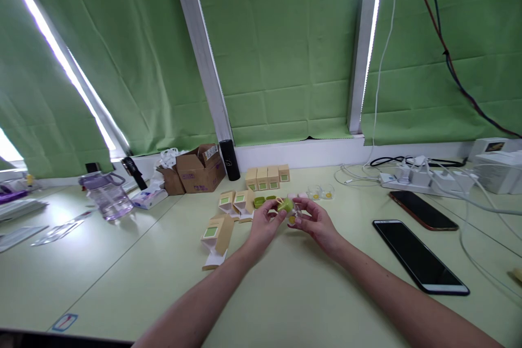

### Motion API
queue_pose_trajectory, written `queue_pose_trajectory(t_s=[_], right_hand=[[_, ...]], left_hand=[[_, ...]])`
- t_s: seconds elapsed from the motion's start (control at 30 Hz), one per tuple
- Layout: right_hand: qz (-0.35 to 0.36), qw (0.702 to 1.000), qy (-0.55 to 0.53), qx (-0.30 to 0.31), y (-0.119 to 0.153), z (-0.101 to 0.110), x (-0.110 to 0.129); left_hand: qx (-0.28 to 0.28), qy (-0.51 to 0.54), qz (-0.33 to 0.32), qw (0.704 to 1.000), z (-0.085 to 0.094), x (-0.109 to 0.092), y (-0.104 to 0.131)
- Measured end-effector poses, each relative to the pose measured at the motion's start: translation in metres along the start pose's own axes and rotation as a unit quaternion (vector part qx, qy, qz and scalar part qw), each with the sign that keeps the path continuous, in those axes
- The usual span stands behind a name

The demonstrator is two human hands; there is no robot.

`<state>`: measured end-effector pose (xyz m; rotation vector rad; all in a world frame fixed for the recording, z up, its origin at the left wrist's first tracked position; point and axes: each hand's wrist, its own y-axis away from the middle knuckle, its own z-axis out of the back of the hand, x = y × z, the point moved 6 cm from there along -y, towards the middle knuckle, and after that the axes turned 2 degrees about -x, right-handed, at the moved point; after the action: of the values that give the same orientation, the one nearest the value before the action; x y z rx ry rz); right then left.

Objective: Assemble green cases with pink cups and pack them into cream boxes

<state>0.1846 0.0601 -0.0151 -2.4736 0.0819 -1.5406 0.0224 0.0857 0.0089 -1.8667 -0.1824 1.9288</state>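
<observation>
My left hand [263, 224] is closed, its fingertips and thumb gripping a small rounded green item [287, 205] with a pale strip on top. Against it, my right hand [321, 227] pinches a small clear plastic piece [292, 218] with a yellow spot in it. Both items meet between my fingertips, just above the table; their exact kind is too small to tell. Beyond my hands lie green pieces [260, 202], pink pieces [300, 196] and clear cups with yellow centres [320, 192]. Left of my left hand stand opened small tan boxes [218, 235] with green squares.
A row of small tan boxes [262, 179] stands farther back. Behind on the left are a cardboard box [200, 174], a black cylinder [230, 160], a tissue pack [149, 198] and a purple water bottle [106, 197]. Two phones [420, 255] and a power strip [424, 185] with cables lie right.
</observation>
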Motion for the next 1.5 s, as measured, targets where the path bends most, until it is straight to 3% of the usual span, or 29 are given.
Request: queue_pose_trajectory(t_s=[0.4, 0.67, 1.5], right_hand=[[0.005, 0.999, 0.048, 0.019, -0.0005, -0.0036, -0.0008], [0.066, 0.985, 0.156, 0.002, -0.0016, 0.0008, 0.0016], [0.082, 0.983, 0.162, 0.005, 0.0033, -0.008, 0.0058]], left_hand=[[0.023, -0.039, -0.009, 0.999, -0.002, 0.0012, 0.0015], [0.033, -0.02, -0.002, 0.999, -0.0026, -0.0016, 0.0021], [0.051, 0.062, 0.044, 0.996, -0.0075, -0.0037, 0.0054]])
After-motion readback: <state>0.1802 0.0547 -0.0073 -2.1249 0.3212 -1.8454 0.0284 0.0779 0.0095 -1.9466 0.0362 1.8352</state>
